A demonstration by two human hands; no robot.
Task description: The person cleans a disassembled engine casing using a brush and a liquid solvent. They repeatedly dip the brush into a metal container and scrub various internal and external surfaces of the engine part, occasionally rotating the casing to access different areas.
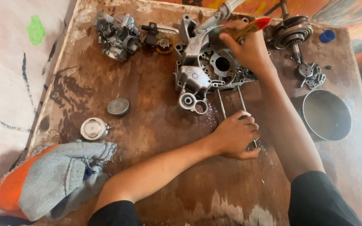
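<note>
the left hand (236, 136) closes its grip on the long studs (222, 104) of the engine case (206, 71) on the desk (147, 125), the right hand (250, 48) pinches a brush (248, 29), and i think the wet studs can slip.

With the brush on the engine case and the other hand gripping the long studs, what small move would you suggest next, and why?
Probably sweep the brush in the right hand down around the round opening of the engine case, while the left hand steadies the studs. The bristles sit at the case's top, and the board below looks wet.
</note>
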